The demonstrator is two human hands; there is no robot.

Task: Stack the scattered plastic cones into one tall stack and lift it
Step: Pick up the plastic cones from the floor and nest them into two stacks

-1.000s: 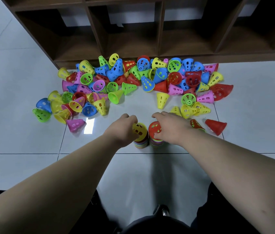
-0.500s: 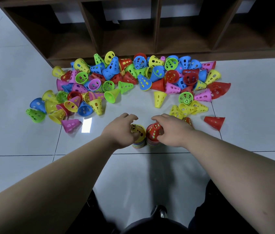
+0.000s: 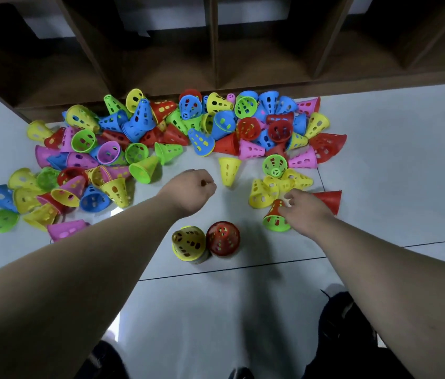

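The right hand (image 3: 306, 212) pinches a cone pair (image 3: 273, 219) right of the red-topped stack (image 3: 222, 238), likely to add it; the left hand (image 3: 191, 190) curls empty.

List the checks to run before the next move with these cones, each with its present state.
1. Right hand grips the red-on-green pair: ok.
2. Left hand free: ok, fingers curled, nothing seen in it.
3. Yellow-topped stack upright: ok.
4. Red-topped stack upright beside it: ok.
5. Single stack built: not ok, two stand.
6. Pair fully nested: cannot tell.
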